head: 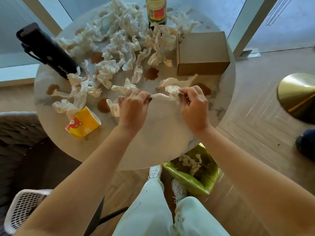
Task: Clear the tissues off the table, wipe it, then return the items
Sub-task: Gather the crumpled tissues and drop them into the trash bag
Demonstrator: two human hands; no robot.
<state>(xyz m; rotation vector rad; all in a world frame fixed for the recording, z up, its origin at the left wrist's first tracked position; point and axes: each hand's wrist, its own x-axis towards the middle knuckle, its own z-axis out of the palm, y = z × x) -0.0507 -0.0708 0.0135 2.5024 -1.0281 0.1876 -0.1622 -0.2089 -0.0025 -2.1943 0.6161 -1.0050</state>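
Observation:
Several crumpled white tissues (117, 48) lie scattered over the round white marble table (160, 138), among brown spill stains (151, 73). My left hand (133, 108) grips a twisted tissue (125, 87) near the table's middle. My right hand (194, 106) pinches another crumpled tissue (173, 93), whose strip stretches across to my left hand. A small tissue (114, 107) lies just left of my left hand.
A cardboard box (202, 53) sits at the right, a sauce bottle (156, 11) at the back, a black folded umbrella (46, 50) at the left, a yellow tissue pack (83, 123) at the front left. A green-lined bin (192, 169) holding tissues stands under the table's near edge.

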